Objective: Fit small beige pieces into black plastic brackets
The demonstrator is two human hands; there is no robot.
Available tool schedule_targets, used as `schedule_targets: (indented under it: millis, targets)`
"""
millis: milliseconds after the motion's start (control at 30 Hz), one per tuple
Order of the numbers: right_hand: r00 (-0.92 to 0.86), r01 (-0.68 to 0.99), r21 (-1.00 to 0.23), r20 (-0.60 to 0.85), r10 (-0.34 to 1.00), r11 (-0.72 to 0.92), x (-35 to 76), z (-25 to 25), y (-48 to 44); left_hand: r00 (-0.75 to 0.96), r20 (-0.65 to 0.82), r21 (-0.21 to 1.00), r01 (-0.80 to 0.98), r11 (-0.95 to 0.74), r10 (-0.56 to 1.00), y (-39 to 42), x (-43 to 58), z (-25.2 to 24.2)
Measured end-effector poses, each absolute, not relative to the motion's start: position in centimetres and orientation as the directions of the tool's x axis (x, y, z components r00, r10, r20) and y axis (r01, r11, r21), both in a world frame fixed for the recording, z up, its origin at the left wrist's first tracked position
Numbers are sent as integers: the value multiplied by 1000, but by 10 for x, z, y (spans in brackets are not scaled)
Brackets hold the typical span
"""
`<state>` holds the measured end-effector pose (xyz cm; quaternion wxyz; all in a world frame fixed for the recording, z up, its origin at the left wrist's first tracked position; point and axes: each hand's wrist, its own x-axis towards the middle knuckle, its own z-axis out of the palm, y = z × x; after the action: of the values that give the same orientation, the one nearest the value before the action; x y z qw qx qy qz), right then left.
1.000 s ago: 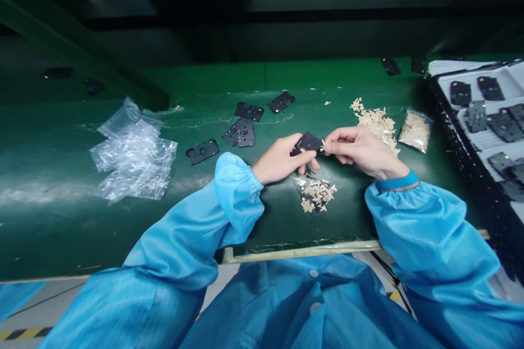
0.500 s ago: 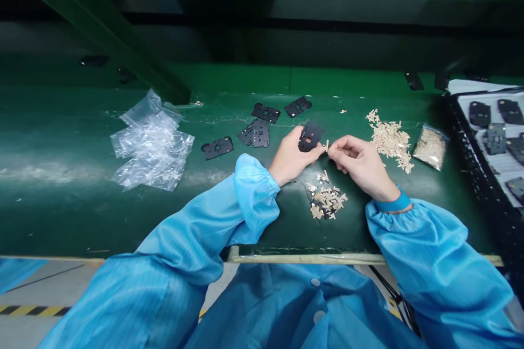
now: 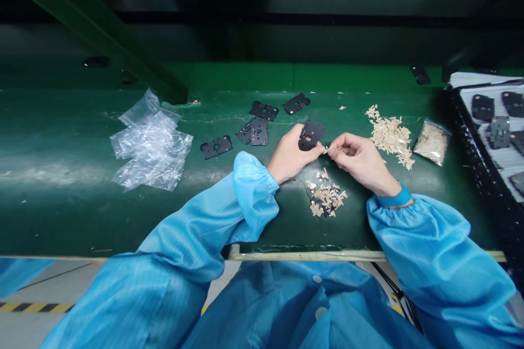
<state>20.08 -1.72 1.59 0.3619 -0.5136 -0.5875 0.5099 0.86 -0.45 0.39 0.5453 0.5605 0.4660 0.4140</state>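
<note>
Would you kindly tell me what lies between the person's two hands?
The head view shows a small beige piece pinched by the right hand, just beside the black plate in the left hand.

Bright, even light, with soft shadows.
A pale glare band [image 3: 53, 175] streaks the green surface [image 3: 102, 218] left of the right-hand grip [image 3: 358, 161]; the frame edges bow, and the recess [image 3: 245, 38] beyond stays dim.
</note>
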Motion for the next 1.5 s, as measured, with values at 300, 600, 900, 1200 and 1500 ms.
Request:
schedule_targets:
  millis: [300,600,900,1200,1500]
  targets:
    - [-185,172,-985,-33,982,-1,195,14,-18,224,-53,999,1,55,973,-7,12,0]
    - [-176,172,-985,-44,983,-14,196,16,-18,161,-33,999,36,27,986,-11,12,-2]
    - [-182,174,-984,-74,981,-42,196,17,-18,161,-62,998,30,58,985,-11,12,1]
    - [-180,161,-985,-92,979,-63,197,17,-17,134,1,990,137,-20,991,-11,11,-4]
    - [-59,43,-990,-139,988,-137,200,18,-14,3,76,947,313,-73,997,2,2,-2]
